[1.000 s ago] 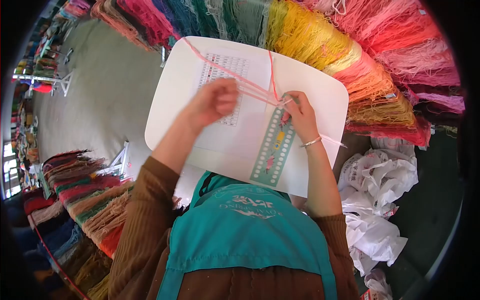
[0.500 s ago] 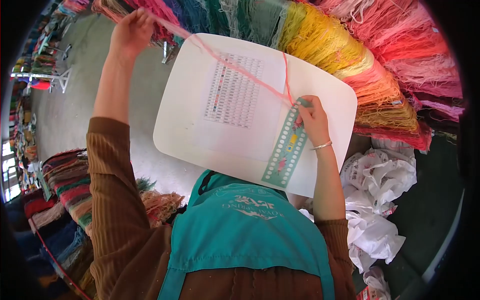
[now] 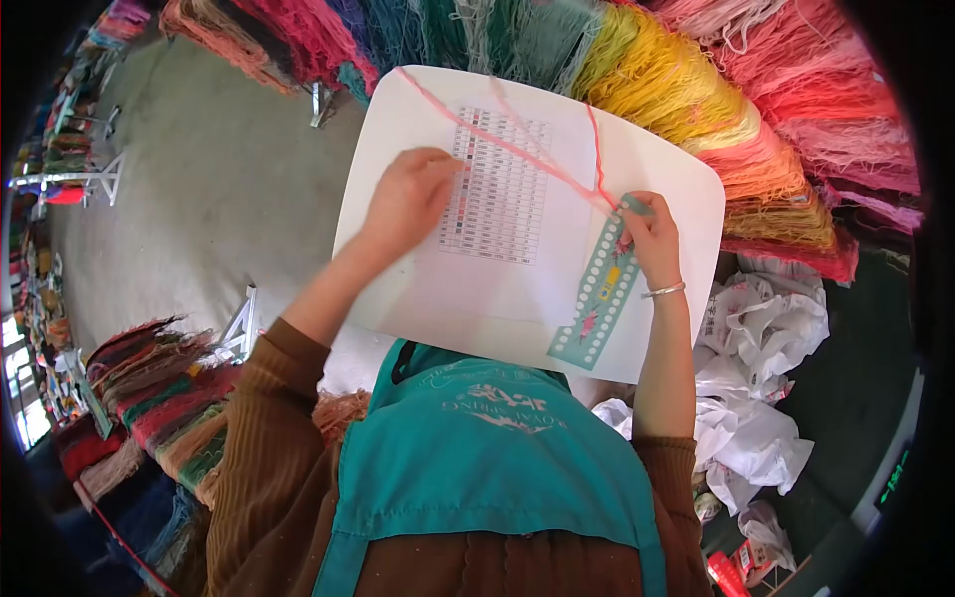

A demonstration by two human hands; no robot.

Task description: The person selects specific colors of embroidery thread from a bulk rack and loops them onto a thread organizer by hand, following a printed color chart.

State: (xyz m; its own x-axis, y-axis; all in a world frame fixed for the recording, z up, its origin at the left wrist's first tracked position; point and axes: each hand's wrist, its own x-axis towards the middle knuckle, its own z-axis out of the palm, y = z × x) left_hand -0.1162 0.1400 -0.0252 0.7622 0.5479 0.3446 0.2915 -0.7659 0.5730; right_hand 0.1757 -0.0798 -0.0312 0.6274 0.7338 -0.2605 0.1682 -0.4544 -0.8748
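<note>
Pink thread runs slantwise across a white board on the person's lap, from the far left edge down to the right hand. That hand is pinched together on the thread at the far end of a green strip with holes, which lies along the board's right side. The left hand, fingers curled together, rests on the board beside a printed chart, just near of the thread; whether it grips the thread cannot be told. Hanging yarn lies beyond.
</note>
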